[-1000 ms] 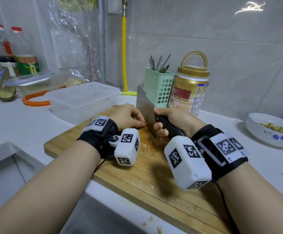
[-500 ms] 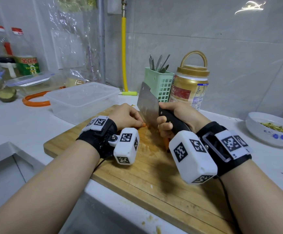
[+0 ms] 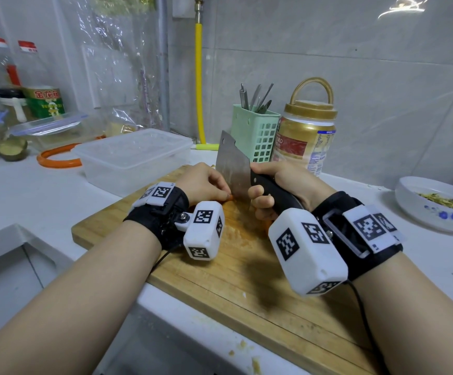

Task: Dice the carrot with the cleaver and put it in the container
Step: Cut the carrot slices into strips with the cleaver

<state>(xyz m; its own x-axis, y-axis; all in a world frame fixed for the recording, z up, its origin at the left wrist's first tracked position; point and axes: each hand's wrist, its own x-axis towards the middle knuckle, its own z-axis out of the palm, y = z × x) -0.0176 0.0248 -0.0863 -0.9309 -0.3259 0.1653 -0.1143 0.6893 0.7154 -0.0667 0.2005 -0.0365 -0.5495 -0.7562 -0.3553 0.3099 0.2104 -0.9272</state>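
Observation:
On the wooden cutting board [image 3: 220, 282] my left hand [image 3: 203, 182] curls over the carrot [image 3: 229, 197], of which only a small orange tip shows beside my fingertips. My right hand [image 3: 282, 182] grips the black handle of the cleaver [image 3: 232, 169]. The blade stands upright, its edge down at the board right next to my left fingertips. The clear plastic container [image 3: 133, 158] sits just behind the board's left end, with nothing visible inside.
A green utensil holder [image 3: 255, 133] and a gold-lidded jar [image 3: 305, 136] stand behind the board. A white bowl [image 3: 436, 204] with scraps sits at the right. Bottles, a lidded box and an orange ring are at the far left. The counter edge runs below the board.
The cleaver rose half a second ago and has come back down beside my left fingers. My left hand stays on the carrot.

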